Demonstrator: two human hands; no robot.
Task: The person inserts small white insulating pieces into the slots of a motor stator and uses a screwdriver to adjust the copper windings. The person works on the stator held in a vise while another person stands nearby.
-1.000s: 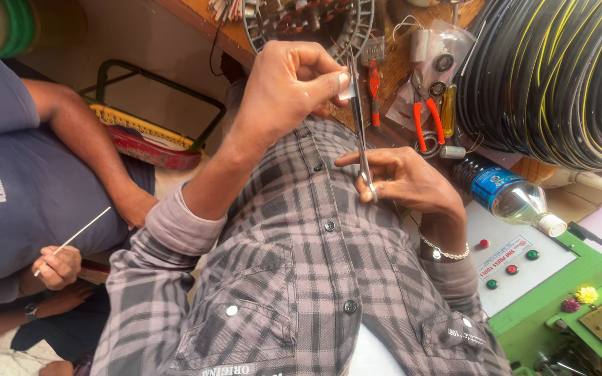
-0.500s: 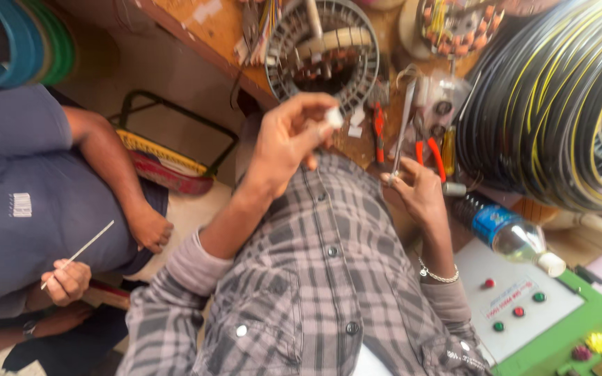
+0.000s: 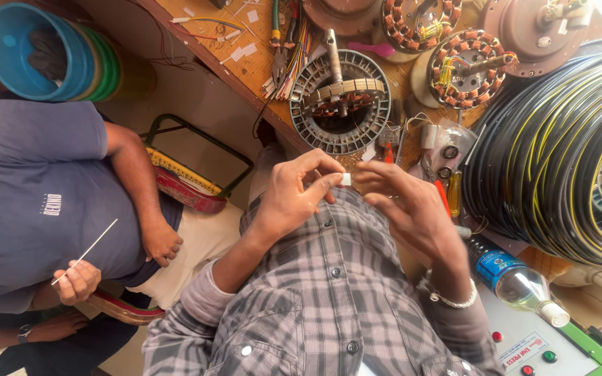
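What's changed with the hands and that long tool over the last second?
The left hand came down from the bench edge and met the right hand; both now pinch a small white piece. The long thin tool they held upright is gone from view. The co-worker's hand holds its thin white stick as before.

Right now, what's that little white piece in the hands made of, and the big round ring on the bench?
The white piece, pinched by left hand and right hand, looks like matte paper or plastic; too small to tell. The ring looks like dull grey metal, slotted all around.
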